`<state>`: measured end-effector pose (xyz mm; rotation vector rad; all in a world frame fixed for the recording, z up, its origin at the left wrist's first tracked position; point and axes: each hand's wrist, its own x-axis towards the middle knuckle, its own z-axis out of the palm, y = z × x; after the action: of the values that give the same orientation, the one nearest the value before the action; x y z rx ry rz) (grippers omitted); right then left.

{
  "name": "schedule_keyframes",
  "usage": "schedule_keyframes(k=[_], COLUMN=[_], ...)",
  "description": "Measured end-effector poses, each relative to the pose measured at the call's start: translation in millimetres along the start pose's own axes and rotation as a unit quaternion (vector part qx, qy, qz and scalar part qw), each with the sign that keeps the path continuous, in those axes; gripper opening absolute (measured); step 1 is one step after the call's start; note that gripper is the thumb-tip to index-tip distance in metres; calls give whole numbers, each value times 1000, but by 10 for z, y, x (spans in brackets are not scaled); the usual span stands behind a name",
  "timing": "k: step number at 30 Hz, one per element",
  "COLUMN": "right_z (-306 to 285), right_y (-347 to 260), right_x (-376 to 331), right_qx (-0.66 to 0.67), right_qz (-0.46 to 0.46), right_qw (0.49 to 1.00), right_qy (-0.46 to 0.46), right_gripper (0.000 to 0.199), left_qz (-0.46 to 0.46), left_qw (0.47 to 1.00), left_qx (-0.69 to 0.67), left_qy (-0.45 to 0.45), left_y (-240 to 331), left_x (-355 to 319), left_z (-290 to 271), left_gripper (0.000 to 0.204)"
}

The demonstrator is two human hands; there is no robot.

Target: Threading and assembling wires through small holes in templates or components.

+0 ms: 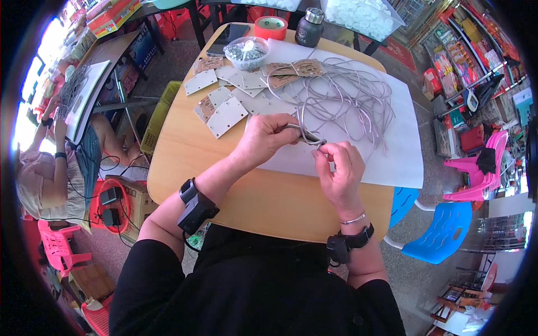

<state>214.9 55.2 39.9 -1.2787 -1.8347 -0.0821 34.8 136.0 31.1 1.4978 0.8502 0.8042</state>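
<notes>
Over the near part of a white sheet (400,148), my left hand (268,136) pinches a thin grey cord (307,134), gathered in a small bend. My right hand (341,167) is closed just to the right, thumb and forefinger pinching the same cord near a small knot-like spot; the exact grip is too small to make out. A tangle of grey cords (350,92) spreads beyond my hands. Left of it lie several flat pale plates (227,117) with small holes near their corners, some with a brown patterned face.
A clear tub of small grey pieces (246,55), a roll of orange tape (270,27), a phone (231,36) and a dark bottle (309,29) stand along the wooden table's (185,162) far side. A blue chair (440,235) is at right. Another person (50,179) sits at left.
</notes>
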Motion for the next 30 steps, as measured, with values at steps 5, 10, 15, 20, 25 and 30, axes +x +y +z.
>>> schedule_keyframes(k=[5, 10, 15, 20, 25, 30], right_z=[19, 2, -30, 15, 8, -37], right_y=[-15, -18, -6, -4, -9, -39], right_x=[15, 28, 6, 9, -10, 23], right_qx=[1, 14, 17, -10, 12, 45], right_qz=[-36, -36, -3, -8, 9, 50], right_qw=[999, 999, 1000, 1000, 1000, 998], right_qy=[-10, -20, -19, -20, -23, 11], right_gripper=[17, 17, 17, 17, 15, 9], left_qz=[2, 3, -3, -4, -15, -14], left_qw=[999, 998, 1000, 1000, 1000, 992], left_qx=[-44, -59, -17, 30, -17, 123], left_qy=[-1, -2, -3, 0, -3, -9], left_y=[1, -52, -45, -14, -17, 79], left_x=[18, 27, 28, 16, 29, 2], left_z=[-17, -21, -12, -25, -20, -12], left_gripper=[16, 16, 17, 16, 17, 17])
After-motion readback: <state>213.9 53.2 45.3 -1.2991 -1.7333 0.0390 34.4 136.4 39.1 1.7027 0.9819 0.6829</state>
